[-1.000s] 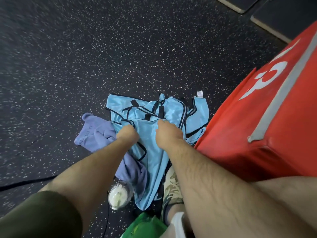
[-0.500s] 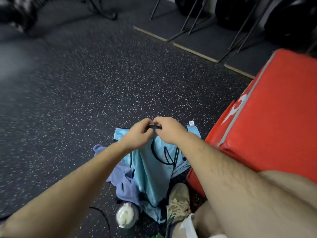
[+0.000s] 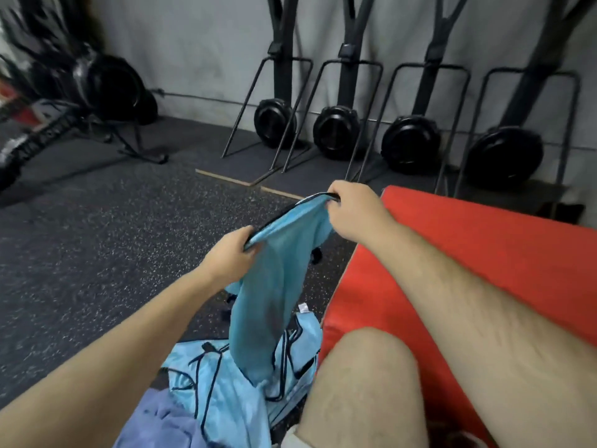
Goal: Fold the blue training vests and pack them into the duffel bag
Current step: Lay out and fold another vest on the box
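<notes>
A light blue training vest (image 3: 274, 286) with black trim hangs in the air in front of me. My left hand (image 3: 231, 255) grips its top edge on the left, and my right hand (image 3: 353, 210) grips the same edge further right and higher. The fabric drops down between my arms. Below it, a pile of more blue vests (image 3: 226, 379) lies on the speckled floor by my knee. No duffel bag shows in this view.
A red padded box (image 3: 468, 253) stands at my right, against my leg. A lilac cloth (image 3: 168, 421) lies beside the vest pile. Several black upright machines (image 3: 336, 130) line the grey back wall, and dark gym gear (image 3: 97, 88) sits at the far left.
Both hands have lifted one vest up off the pile and spread apart along its top edge. My head has tilted up, bringing the back wall and machines into view.
</notes>
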A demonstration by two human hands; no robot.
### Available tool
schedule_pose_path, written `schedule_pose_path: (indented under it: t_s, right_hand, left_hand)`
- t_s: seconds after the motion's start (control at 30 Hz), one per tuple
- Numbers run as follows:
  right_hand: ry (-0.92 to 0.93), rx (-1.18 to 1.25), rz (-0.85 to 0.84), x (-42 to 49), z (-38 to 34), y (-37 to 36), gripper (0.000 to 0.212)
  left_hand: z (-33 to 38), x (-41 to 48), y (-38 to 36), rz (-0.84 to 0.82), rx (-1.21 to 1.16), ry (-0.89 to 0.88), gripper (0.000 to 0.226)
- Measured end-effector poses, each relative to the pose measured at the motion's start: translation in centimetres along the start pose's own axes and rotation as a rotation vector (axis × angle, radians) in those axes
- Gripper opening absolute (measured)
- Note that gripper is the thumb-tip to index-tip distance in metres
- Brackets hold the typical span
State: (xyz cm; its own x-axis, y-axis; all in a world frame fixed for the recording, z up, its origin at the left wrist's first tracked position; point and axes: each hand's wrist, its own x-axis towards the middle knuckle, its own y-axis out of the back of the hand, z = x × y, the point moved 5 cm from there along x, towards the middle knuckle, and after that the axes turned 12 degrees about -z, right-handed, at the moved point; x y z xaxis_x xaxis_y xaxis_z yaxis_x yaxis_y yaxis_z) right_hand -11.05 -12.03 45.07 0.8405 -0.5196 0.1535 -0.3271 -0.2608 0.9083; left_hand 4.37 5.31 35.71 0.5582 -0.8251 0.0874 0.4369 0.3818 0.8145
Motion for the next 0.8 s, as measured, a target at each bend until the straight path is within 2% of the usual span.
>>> schedule_pose_path:
  t_s: [0.07,0.1,0.13,0.17,0.27,0.3,0.37,0.47,0.53,0.6,0.63,0.7,0.8]
  right_hand:
    - [0.002,-0.209,-0.077,-1.3,0.5,2.2,0.05]
    - [0.016,-0.24,-0.113,-2.0,0.4,2.9,0.068]
    - [0.024,-0.222,-0.135,-2.5,0.3,3.5,0.077]
    - [0.026,-0.172,-0.125,-3.0,0.4,4.2,0.072]
    - [0.0,-0.114,0.035,-4.2,2.1,7.4,0.021]
    - [-0.014,-0.124,0.094,-5.0,2.9,8.8,0.019]
    - [-0.042,-0.095,0.16,-7.1,5.0,11.8,0.03]
    - [-0.102,-0.053,0.24,-10.4,9.3,16.2,0.039]
    - [-0.185,-0.083,0.266,-12.7,12.4,18.3,0.041]
    - [-0.336,-0.167,0.22,-14.7,15.2,19.1,0.042]
    - [-0.402,-0.235,0.175,-15.5,16.1,18.9,0.038]
    - [-0.408,-0.3,0.126,-16.7,17.1,17.9,0.029]
    - [-0.371,-0.139,0.127,-17.8,18.9,16.6,0.016]
  left_hand:
    - [5.3,1.5,1.6,0.004,0.043,-0.135,0.014]
    - [8.2,2.1,2.1,-0.004,0.068,-0.216,0.011]
    - [11.1,2.6,2.4,-0.012,0.083,-0.285,0.007]
    - [13.6,3.1,2.5,-0.019,0.09,-0.345,0.006]
    - [20.0,3.7,3.0,0.003,0.093,-0.481,0.009]
    - [21.5,3.7,3.1,-0.003,0.091,-0.492,0.009]
    - [23.3,4.2,2.9,-0.045,0.124,-0.469,0.018]
    - [24.1,4.7,1.7,-0.153,0.209,-0.373,0.027]
    - [24.8,4.9,0.7,-0.201,0.079,-0.325,0.034]
    - [26.5,4.9,-0.9,-0.251,-0.158,-0.317,0.032]
    - [27.8,4.8,-1.7,-0.265,-0.244,-0.33,0.028]
    - [30.7,4.5,-3.3,-0.264,-0.275,-0.391,0.019]
    - [34.5,3.8,-5.0,-0.255,-0.146,-0.53,0.023]
